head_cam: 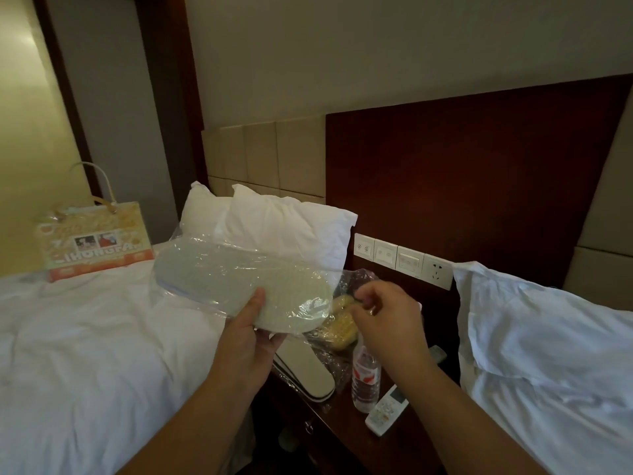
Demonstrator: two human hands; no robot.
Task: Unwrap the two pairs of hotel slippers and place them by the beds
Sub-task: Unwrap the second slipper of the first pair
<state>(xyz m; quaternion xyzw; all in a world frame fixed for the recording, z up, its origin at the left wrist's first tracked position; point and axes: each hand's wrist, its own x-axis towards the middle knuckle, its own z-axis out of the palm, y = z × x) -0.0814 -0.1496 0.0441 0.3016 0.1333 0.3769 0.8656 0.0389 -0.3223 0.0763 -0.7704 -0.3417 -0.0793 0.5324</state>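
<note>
My left hand (253,334) grips a flat pair of pale hotel slippers sealed in clear crinkled plastic wrap (239,282). My thumb lies over the upper face near the rounded end and my fingers curl underneath. I hold the pack in the air, above the right edge of the left bed with its white duvet (85,337) and over the back of the dark wooden nightstand (342,437).

My right hand (383,313) is just beside the pack's rounded end, with the fingers curled and the thumb and forefinger drawn together. I cannot tell whether they have caught the film or are closed on nothing.

A second pair of beige slippers with dark edging, also in clear plastic (305,375), lies flat along the nightstand's left edge, close to the left bed. Behind it, towards the back of the nightstand, sits a crumpled clear bag with something yellow inside (342,323).

A small clear water bottle with a red and white label (365,378) stands upright near the middle. A white remote control (387,409) lies near the right edge, just beside the bottle.

Two white pillows (274,228) lean at the head of the left bed. A printed paper gift bag with cord handles (96,241) stands at that bed's far left edge. Another white pillow (548,337) lies on the right bed. A row of white wall switches and a socket (404,262) sits on the dark red-brown headboard panel (479,166).
</note>
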